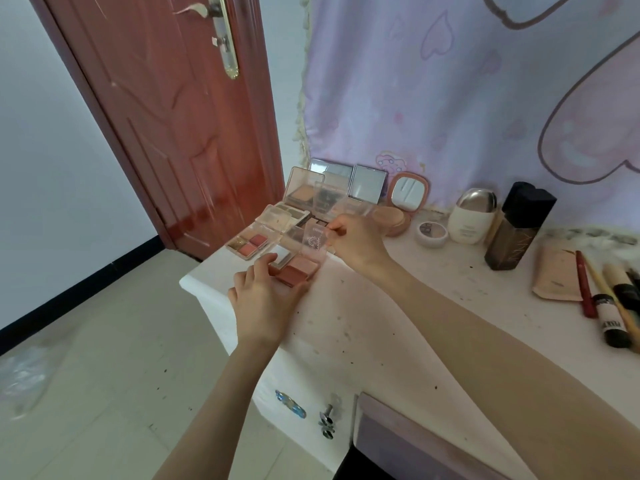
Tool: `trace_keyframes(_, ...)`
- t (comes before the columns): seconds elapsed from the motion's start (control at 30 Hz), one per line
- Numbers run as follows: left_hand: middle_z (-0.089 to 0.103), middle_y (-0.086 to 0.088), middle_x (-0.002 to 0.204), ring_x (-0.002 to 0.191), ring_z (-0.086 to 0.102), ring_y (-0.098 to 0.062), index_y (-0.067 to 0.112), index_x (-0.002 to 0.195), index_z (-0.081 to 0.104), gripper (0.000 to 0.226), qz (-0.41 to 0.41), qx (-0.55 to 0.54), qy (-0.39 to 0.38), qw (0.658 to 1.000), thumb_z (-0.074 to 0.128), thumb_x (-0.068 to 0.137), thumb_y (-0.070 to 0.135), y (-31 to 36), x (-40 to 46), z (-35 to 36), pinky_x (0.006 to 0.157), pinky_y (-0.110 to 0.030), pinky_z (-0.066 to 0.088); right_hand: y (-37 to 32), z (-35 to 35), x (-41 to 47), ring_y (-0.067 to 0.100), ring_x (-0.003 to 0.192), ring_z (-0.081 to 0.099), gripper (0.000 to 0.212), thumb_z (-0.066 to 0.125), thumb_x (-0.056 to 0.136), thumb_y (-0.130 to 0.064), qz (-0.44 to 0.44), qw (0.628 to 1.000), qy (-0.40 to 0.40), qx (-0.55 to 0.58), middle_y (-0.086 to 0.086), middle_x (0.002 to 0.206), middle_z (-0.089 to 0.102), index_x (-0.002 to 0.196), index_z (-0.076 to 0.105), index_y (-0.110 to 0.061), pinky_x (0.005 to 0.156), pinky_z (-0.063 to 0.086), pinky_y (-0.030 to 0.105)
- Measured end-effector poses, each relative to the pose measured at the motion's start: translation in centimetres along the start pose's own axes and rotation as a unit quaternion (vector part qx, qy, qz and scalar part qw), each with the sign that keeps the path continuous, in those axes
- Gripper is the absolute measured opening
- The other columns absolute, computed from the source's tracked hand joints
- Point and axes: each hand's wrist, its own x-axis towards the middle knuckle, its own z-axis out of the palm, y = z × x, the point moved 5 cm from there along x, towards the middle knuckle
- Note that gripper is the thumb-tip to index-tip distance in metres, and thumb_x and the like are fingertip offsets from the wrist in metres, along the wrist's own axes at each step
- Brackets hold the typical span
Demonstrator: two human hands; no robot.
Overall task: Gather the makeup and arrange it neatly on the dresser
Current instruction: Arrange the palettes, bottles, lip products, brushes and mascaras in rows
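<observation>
both hands' fingers gripping the blush palette [294, 268]: left [265, 299] its base, right [356, 240] its clear lid [315, 241]

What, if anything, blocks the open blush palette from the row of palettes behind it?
Nothing visible does. The blush palette sits directly in front of the palette row, held by the left hand, while the right hand pinches its clear lid.
</observation>
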Motion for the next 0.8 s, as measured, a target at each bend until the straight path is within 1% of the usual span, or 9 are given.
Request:
trace_keyframes(0.17, 0.056, 0.004, 0.123, 0.117, 0.037, -0.022, 0.024, 0.127, 0.046, 0.067, 0.006, 0.036, 0.012, 0.999, 0.069, 0.072, 0.053, 0.4, 0.1, 0.1, 0.092, -0.033, 0.022, -0.2, -0.4, 0.4, 0.024, 0.096, 0.062, 0.020, 0.053, 0.088, -0.005, -0.008, 1.000, 0.001, -0.014, 0.012, 0.101, 0.070, 0.097, 0.070, -0.001, 0.086, 0.047, 0.035)
trace_keyframes(0.27, 0.055, 0.002, 0.123, 0.115, 0.038, -0.024, 0.022, 0.127, 0.046, 0.069, 0.015, 0.042, 0.008, 0.999, 0.073, 0.070, 0.049, 0.6, 0.0, -0.1, 0.092, -0.035, 0.024, 0.1, -0.5, 0.3, 0.020, 0.098, 0.061, 0.021, 0.052, 0.090, -0.008, -0.004, 1.000, -0.002, 0.002, 0.008, 0.105, 0.069, 0.102, 0.069, -0.005, 0.084, 0.043, 0.027)
trace_keyframes(0.33, 0.053, -0.003, 0.123, 0.113, 0.039, -0.027, 0.018, 0.126, 0.049, 0.067, 0.033, 0.051, 0.019, 0.998, 0.074, 0.070, 0.046, 0.9, -0.2, 0.0, 0.092, -0.036, 0.026, 0.6, -1.0, -0.1, 0.019, 0.098, 0.060, 0.022, 0.051, 0.091, -0.009, -0.006, 1.000, 0.004, 0.013, 0.007, 0.105, 0.069, 0.104, 0.068, -0.006, 0.085, 0.042, 0.026)
trace_keyframes(0.4, 0.056, -0.008, 0.116, 0.106, 0.040, -0.025, 0.014, 0.119, 0.056, 0.057, 0.094, 0.051, 0.043, 0.993, 0.070, 0.074, 0.045, 1.9, -0.8, 0.3, 0.086, -0.033, 0.029, 1.4, -2.4, -0.6, 0.021, 0.097, 0.058, 0.021, 0.051, 0.091, -0.010, -0.031, 0.999, 0.034, -0.019, 0.009, 0.101, 0.068, 0.101, 0.069, -0.007, 0.086, 0.044, 0.032)
trace_keyframes(0.47, 0.058, -0.009, 0.109, 0.099, 0.040, -0.022, 0.012, 0.112, 0.059, 0.047, 0.182, 0.035, 0.045, 0.982, 0.058, 0.078, 0.044, 3.7, -1.9, 0.9, 0.083, -0.030, 0.032, 2.7, -4.3, -1.1, 0.026, 0.100, 0.056, 0.022, 0.049, 0.091, -0.014, -0.056, 0.991, 0.080, -0.095, 0.009, 0.101, 0.065, 0.097, 0.069, -0.010, 0.085, 0.044, 0.037)
trace_keyframes(0.57, 0.056, -0.009, 0.111, 0.105, 0.043, -0.020, 0.011, 0.114, 0.058, 0.045, 0.290, -0.009, -0.071, 0.954, 0.048, 0.082, 0.040, 6.7, -3.6, 3.0, 0.093, -0.029, 0.036, 5.6, -6.6, -1.9, 0.031, 0.120, 0.042, 0.031, 0.041, 0.094, -0.021, 0.001, 0.964, 0.088, -0.251, 0.009, 0.126, 0.055, 0.117, 0.061, -0.011, 0.095, 0.035, 0.038)
trace_keyframes(0.67, 0.050, -0.006, 0.128, 0.120, 0.043, -0.019, 0.015, 0.125, 0.054, 0.048, 0.351, 0.013, -0.214, 0.911, 0.042, 0.087, 0.043, 9.1, -5.3, 5.0, 0.101, -0.026, 0.031, 8.0, -7.3, -3.0, 0.030, 0.129, 0.029, 0.040, 0.038, 0.096, -0.025, 0.057, 0.932, 0.043, -0.357, 0.009, 0.140, 0.040, 0.131, 0.045, -0.008, 0.104, 0.026, 0.040)
trace_keyframes(0.73, 0.042, -0.003, 0.141, 0.132, 0.035, -0.017, 0.018, 0.133, 0.048, 0.051, 0.376, 0.042, -0.247, 0.892, 0.033, 0.091, 0.044, 9.8, -5.8, 5.8, 0.106, -0.023, 0.020, 8.4, -7.2, -3.4, 0.029, 0.126, 0.032, 0.040, 0.037, 0.096, -0.023, 0.035, 0.927, 0.042, -0.372, 0.006, 0.139, 0.042, 0.133, 0.043, -0.009, 0.102, 0.026, 0.039)
trace_keyframes(0.8, 0.035, 0.000, 0.147, 0.138, 0.025, -0.015, 0.020, 0.138, 0.042, 0.052, 0.383, 0.053, -0.252, 0.887, 0.029, 0.094, 0.044, 10.0, -5.8, 6.2, 0.109, -0.020, 0.012, 8.4, -7.4, -4.1, 0.028, 0.121, 0.038, 0.037, 0.039, 0.096, -0.017, 0.000, 0.937, 0.066, -0.343, 0.004, 0.135, 0.049, 0.131, 0.049, -0.012, 0.097, 0.028, 0.037)
